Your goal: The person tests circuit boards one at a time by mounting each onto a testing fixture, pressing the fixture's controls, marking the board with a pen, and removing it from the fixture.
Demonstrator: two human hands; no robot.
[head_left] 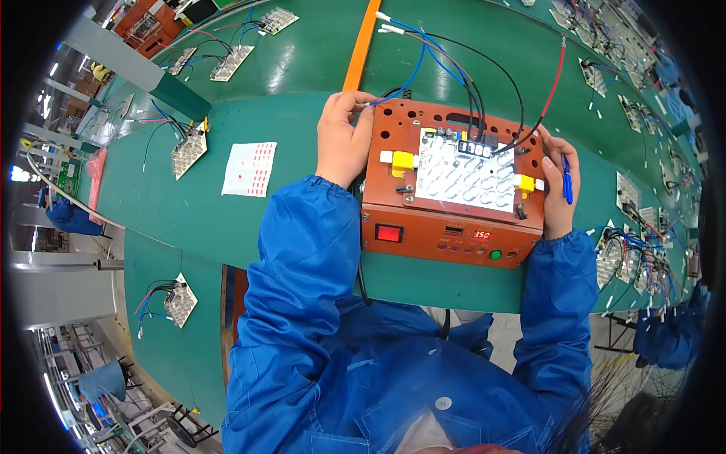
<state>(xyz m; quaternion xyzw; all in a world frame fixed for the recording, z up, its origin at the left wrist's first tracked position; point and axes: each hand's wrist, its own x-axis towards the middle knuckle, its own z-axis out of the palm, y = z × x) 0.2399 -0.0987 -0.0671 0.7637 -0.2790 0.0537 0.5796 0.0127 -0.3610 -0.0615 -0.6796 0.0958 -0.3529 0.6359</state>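
My left hand [345, 140] is at the rear left corner of an orange metal test box [431, 244], its thumb and forefinger closed at the end of a blue wire [412, 79]. My right hand [560, 181] lies along the box's right side with a blue pen [567, 180] between its fingers; some fingertips are hidden behind the box. On top sits a white circuit board [461, 180] between two yellow toggle clamps [402, 160]. Black, blue and red wires rise from its black connector. The front has a lit red switch [389, 232], a green button [495, 254] and a display reading 350.
A sheet of red stickers [249, 169] lies left of the box. Several wired boards are about, including a left one [189, 151] and a lower-left one [181, 300]. An orange strip [361, 45] crosses the green table [302, 68]. More wired boards [628, 261] lie at right.
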